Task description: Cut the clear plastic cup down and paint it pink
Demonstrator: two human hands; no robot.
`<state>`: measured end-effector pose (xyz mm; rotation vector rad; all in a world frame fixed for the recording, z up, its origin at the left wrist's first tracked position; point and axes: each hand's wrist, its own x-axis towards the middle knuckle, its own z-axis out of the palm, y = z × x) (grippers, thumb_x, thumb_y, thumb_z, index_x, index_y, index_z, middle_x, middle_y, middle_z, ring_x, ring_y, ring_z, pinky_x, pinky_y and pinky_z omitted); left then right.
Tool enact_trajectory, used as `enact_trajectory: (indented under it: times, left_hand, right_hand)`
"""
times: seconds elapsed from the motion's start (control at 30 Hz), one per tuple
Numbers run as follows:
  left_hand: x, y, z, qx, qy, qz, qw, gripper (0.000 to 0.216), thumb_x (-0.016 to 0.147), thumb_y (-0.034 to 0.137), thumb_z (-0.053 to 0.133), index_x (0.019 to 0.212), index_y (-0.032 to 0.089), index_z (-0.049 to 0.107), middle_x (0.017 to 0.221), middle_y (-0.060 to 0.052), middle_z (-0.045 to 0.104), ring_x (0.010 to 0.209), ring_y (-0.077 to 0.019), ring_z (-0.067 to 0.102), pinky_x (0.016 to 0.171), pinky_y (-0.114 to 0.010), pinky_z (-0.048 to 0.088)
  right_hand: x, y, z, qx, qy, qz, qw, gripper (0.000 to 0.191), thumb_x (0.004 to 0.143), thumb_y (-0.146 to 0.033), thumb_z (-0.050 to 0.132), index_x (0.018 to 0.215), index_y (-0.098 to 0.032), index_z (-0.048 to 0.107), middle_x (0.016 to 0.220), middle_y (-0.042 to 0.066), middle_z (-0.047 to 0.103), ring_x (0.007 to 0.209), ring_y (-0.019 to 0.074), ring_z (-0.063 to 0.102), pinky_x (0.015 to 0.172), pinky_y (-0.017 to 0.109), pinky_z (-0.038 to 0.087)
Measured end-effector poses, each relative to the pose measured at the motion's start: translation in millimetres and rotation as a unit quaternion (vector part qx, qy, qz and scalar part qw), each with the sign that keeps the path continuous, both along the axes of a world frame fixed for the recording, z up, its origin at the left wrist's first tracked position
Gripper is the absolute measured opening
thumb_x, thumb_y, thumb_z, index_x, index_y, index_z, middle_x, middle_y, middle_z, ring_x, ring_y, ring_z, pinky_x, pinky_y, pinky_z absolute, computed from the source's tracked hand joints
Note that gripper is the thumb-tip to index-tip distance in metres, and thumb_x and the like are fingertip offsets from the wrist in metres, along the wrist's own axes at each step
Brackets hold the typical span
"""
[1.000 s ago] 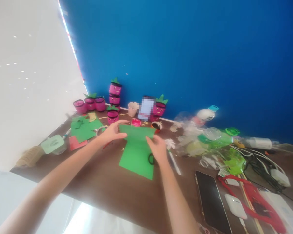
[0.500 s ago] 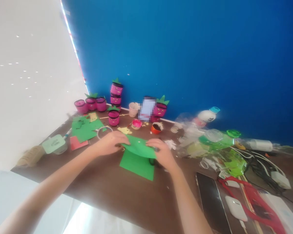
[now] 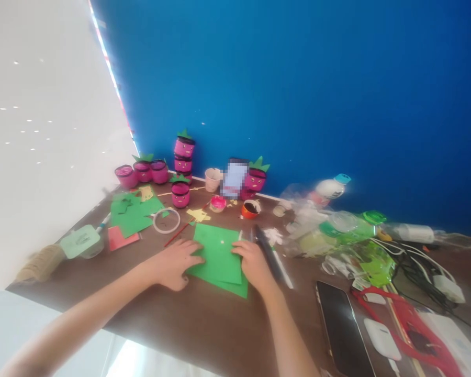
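Two green paper sheets (image 3: 217, 256) lie one on the other on the brown table, the lower sheet (image 3: 237, 289) showing along the bottom and right. My left hand (image 3: 175, 263) rests at their left edge, fingers spread, fingertips on the upper sheet. At the right edge my right hand (image 3: 253, 259) touches the upper sheet with its fingers stretched out. A small pale scrap (image 3: 222, 242) sits on the upper sheet. Just right of my right hand lie a dark long object (image 3: 267, 254) and a white pen-like stick (image 3: 283, 269). A red thin stick (image 3: 178, 233) lies beyond my left hand.
Pink cups with green paper leaves (image 3: 180, 193) stand along the blue wall. Nearby are a tape ring (image 3: 166, 221), an orange paint cup (image 3: 250, 209) and green paper scraps (image 3: 135, 214). A black phone (image 3: 343, 324), red scissors-like handles (image 3: 419, 335), cables and plastic packaging (image 3: 345, 230) fill the right.
The upper green sheet, raised and bent between both hands before, now lies flat on the lower one. My left hand has moved down and its fingers have spread; the right has lowered.
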<state>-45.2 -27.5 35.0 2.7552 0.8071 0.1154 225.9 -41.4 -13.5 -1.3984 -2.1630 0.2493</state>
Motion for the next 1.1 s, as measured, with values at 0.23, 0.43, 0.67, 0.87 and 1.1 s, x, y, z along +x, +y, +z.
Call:
enact_trajectory:
  times: [0.23,0.43,0.67,0.87,1.1]
  left_hand:
    - [-2.5,28.4,-0.9,0.110,-0.204,0.227,0.946,0.032,0.073,0.015,0.047,0.103,0.020,0.056,0.104,-0.007,0.058,0.102,-0.0210,0.051,0.092,-0.038,0.039]
    - [-15.1,77.8,14.9,0.241,-0.253,0.398,0.848,0.020,0.078,0.029,0.051,0.092,0.019,0.062,0.108,-0.011,0.051,0.106,-0.0257,0.046,0.096,-0.045,0.032]
    - [-13.9,111.1,20.6,0.235,-0.183,0.408,0.863,0.028,0.078,0.042,0.050,0.090,0.021,0.066,0.114,-0.013,0.047,0.112,-0.0326,0.036,0.096,-0.049,0.029]
    - [-3.9,108.0,7.7,0.213,-0.187,0.445,0.849,0.073,0.066,0.045,0.060,0.126,0.012,0.036,0.121,-0.019,0.040,0.115,-0.0356,0.035,0.095,-0.050,0.029]
    - [-2.3,88.5,-19.8,0.224,-0.172,0.489,0.825,0.068,0.068,0.035,0.056,0.126,0.006,0.034,0.117,-0.023,0.040,0.115,-0.0373,0.036,0.091,-0.049,0.032]
  right_hand:
    - [-5.8,-2.9,-11.0,0.037,0.037,-0.031,0.998,0.039,0.067,0.003,0.035,0.080,-0.021,0.063,0.094,0.005,0.065,0.094,0.0208,0.055,0.084,0.041,0.043]
    - [-5.7,-1.6,-12.4,0.043,0.049,-0.029,0.997,0.037,0.069,0.002,0.035,0.078,-0.021,0.062,0.093,0.005,0.065,0.094,0.0206,0.055,0.083,0.041,0.043]
    - [-6.1,-2.2,-12.0,0.033,0.057,-0.030,0.997,0.036,0.068,0.002,0.036,0.077,-0.020,0.062,0.092,0.005,0.065,0.093,0.0206,0.056,0.083,0.041,0.043]
    - [-5.6,-1.9,-13.7,0.030,0.058,-0.032,0.997,0.036,0.068,0.002,0.036,0.077,-0.020,0.062,0.091,0.006,0.064,0.092,0.0208,0.055,0.082,0.040,0.043]
    - [-6.1,-2.9,-11.5,0.024,0.058,-0.034,0.997,0.035,0.069,0.003,0.035,0.077,-0.020,0.061,0.092,0.006,0.064,0.093,0.0207,0.054,0.083,0.040,0.042]
